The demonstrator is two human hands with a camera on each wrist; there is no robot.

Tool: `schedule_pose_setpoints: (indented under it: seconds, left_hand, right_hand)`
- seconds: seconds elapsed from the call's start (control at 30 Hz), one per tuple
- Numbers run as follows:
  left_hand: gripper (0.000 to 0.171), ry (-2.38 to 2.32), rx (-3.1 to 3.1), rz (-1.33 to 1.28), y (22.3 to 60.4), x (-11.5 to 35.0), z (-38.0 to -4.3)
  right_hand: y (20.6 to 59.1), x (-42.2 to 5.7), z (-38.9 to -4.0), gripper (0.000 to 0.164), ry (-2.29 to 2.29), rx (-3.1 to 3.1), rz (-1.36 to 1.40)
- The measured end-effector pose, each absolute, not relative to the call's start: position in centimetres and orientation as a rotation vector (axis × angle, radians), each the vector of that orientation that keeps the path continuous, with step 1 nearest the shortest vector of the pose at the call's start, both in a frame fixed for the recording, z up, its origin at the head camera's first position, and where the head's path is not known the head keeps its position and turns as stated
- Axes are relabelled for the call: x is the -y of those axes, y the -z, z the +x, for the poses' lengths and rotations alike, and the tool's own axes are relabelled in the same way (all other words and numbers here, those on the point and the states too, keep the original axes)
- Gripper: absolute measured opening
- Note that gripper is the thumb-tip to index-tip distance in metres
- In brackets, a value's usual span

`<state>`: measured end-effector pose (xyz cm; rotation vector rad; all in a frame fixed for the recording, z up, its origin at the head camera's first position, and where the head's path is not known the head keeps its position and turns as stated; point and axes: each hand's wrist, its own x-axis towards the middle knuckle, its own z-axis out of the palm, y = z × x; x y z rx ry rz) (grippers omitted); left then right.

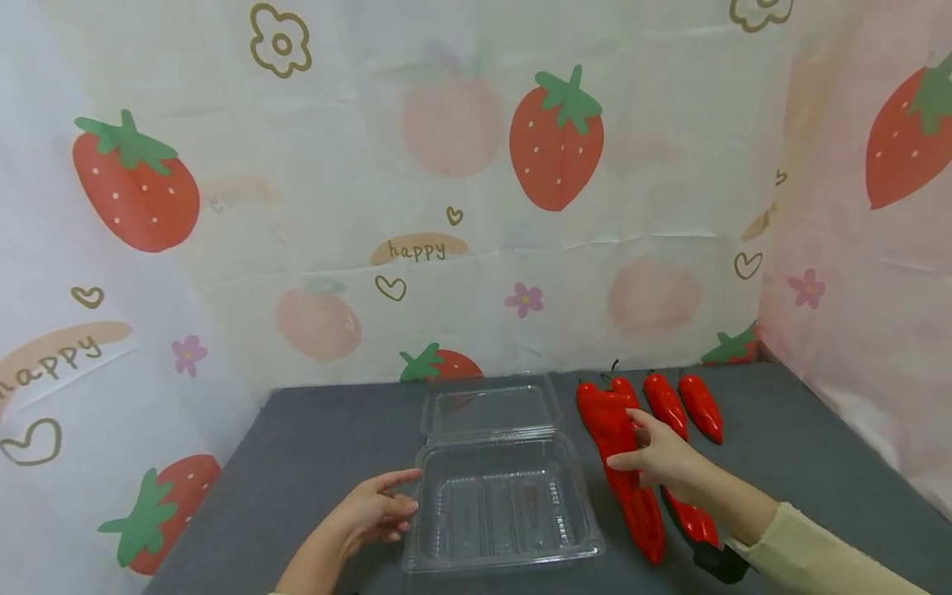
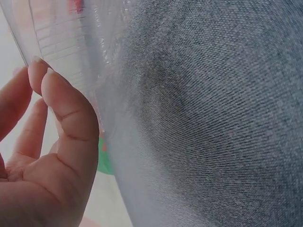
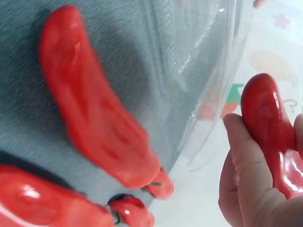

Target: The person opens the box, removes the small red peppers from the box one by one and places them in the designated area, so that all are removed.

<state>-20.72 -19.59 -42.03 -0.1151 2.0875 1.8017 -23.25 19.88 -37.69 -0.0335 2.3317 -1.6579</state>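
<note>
A clear plastic clamshell container (image 1: 494, 570) lies with its lid (image 1: 491, 413) folded back. My left hand (image 1: 375, 508) is at its left rim, thumb and fingertips pinching the edge in the left wrist view. My right hand (image 1: 662, 454) grips a glossy red pepper (image 3: 267, 113) between thumb and fingers, raised to the right of the container. In the head view this pepper overlaps another long red pepper (image 1: 645, 525). That lower pepper (image 3: 94, 104) lies on the grey surface beside the container in the right wrist view.
More red peppers (image 1: 701, 409) lie on the grey tabletop (image 1: 327, 446) at the right, one partly under my right forearm (image 1: 695, 522). A black item (image 1: 721, 564) shows below my right wrist. Strawberry-printed cloth (image 1: 335, 165) hangs behind and at both sides.
</note>
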Motion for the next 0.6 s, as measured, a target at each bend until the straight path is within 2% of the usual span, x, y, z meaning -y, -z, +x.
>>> schedule_pose_setpoints:
  seconds: [0.6]
  left_hand:
    - [0.061, -1.762, -2.076, -0.106, 42.3, 19.9, -21.3]
  right_hand:
    - [38.0, -25.0, -23.3, 0.094, 1.658, -2.341, 0.030]
